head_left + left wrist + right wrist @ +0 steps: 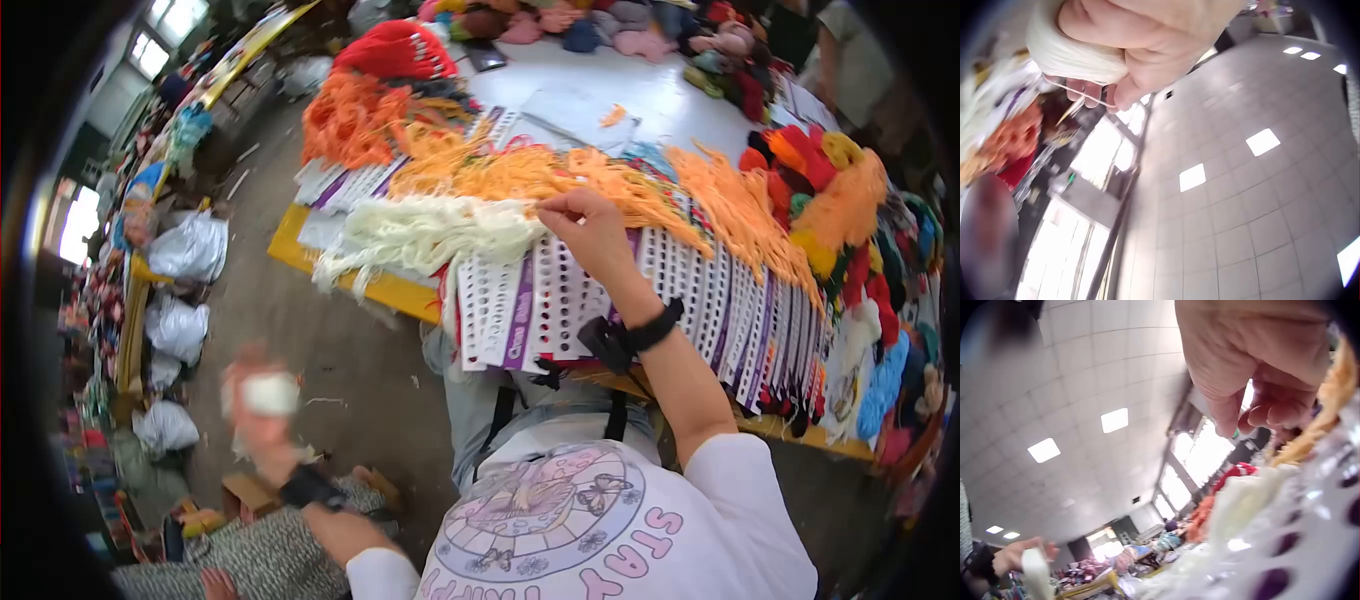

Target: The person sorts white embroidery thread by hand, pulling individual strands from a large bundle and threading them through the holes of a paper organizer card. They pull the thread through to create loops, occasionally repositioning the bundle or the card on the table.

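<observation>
Out to the left, over the floor, my left hand (258,428) grips a wound bundle of cream yarn (271,394), blurred in the head view. In the left wrist view the wound yarn (1075,62) lies against the palm, and a thin strand (1079,93) crosses below the fingertips. My right hand (590,230) is over the table, thumb and fingertips pinched together at the right end of a loose cream yarn hank (440,232). That hank lies across white perforated thread cards (570,290) with purple printed strips. The strand in the right fingertips is too fine to see.
Orange yarn (500,165) lies just behind the hank, with red yarn (395,50) farther back. More peach and coloured yarn piles (840,200) stand at the right. Silvery bags (188,245) lie along the left side. Someone in patterned clothing (270,540) is at lower left.
</observation>
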Demonstrator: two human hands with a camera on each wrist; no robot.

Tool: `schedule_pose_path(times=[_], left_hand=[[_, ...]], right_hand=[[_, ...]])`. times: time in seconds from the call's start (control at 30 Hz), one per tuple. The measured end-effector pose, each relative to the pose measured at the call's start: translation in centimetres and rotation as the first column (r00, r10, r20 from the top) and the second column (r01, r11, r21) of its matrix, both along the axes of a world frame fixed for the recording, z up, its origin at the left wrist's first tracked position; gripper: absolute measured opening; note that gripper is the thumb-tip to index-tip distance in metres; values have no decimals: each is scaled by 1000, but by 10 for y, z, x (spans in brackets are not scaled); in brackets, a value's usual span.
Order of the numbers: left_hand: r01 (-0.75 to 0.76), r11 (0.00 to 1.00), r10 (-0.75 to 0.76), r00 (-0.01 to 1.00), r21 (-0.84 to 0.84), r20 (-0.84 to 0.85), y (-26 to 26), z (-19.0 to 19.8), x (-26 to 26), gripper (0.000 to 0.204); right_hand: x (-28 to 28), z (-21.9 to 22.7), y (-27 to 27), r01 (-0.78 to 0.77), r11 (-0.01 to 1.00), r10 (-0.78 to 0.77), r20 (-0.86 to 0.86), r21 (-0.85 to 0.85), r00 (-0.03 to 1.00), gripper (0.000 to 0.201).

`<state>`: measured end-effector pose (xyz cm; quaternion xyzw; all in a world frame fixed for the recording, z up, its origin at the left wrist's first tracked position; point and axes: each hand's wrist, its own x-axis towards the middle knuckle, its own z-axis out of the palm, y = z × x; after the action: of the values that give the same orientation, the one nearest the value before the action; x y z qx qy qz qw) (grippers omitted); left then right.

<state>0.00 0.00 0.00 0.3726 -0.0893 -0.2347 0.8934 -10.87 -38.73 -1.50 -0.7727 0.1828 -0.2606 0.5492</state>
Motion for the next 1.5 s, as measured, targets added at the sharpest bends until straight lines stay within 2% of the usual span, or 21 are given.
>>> schedule_pose_path(times=[0.03,0.07,0.1,0.33,0.4,0.57,0.7,0.83,0.93,1.03,1.1,1.13,1.17,1.2,1.23,1.27,1.33,1.4,1.43,1.47,1.5], left_hand=[[-38,999,38,999,27,13,12,10,-10,44],[24,997,-22,999,77,-28,-39,18,-31,39],[35,998,-43,988,-51,-150,-84,-21,-49,36],[205,979,-206,973,-22,-105,-172,20,-78,43],[211,975,-205,975,64,-84,-178,19,-83,46],[337,933,-334,941,129,-48,-178,21,-74,47],[343,919,-349,937,196,-6,-193,28,-75,46],[369,920,-370,929,132,-17,-206,25,-85,45],[312,934,-320,947,173,20,-206,24,-88,44],[351,922,-341,936,161,-85,-199,33,-81,43],[323,926,-309,946,198,-98,-182,24,-62,41],[346,936,-343,938,61,-45,-163,16,-43,43],[213,976,-213,977,51,-8,-155,31,-37,48],[182,980,-169,974,-80,149,-139,29,-16,53],[175,975,-135,955,-134,262,-128,40,-2,51],[166,967,-85,925,-193,370,-126,54,5,49],[2,968,-121,878,250,462,-147,68,4,45],[-84,797,-267,839,598,474,-190,74,-11,37],[-139,557,-500,731,819,464,-214,78,-19,37],[-514,635,-583,172,577,794,-230,22,9,37],[-308,702,-603,224,643,766,-239,12,4,37]], right_hand=[[-4,10,15,-70,997,71,71,-21,995,11],[-10,21,28,-133,990,139,143,-47,980,11],[-16,33,39,-210,969,219,57,-131,974,10],[-20,29,94,-278,930,244,159,240,957,12],[-24,25,91,-268,921,217,199,283,956,9],[-37,42,56,36,984,-92,330,172,940,3],[-46,50,34,-90,996,86,155,20,984,11],[-38,29,61,-215,933,183,135,290,974,12],[-36,30,70,-180,916,129,161,359,979,10],[-42,26,53,-58,978,4,258,201,966,10],[-65,47,16,-51,753,-152,250,656,956,20],[-84,32,-27,105,994,-86,322,-43,943,31],[-119,40,-73,-99,664,-387,454,741,802,34],[-165,63,-111,275,957,-291,386,97,875,42],[-207,89,-143,563,809,-490,336,-167,804,39],[-255,109,-194,488,871,-459,438,53,773,34],[-349,148,-296,207,874,-468,651,439,597,27],[-318,148,-299,490,867,-424,653,92,627,25],[-267,140,-266,485,873,-428,565,57,705,24],[-198,121,-212,355,927,-372,428,122,824,22],[-139,102,-164,179,955,-246,292,237,924,21]])
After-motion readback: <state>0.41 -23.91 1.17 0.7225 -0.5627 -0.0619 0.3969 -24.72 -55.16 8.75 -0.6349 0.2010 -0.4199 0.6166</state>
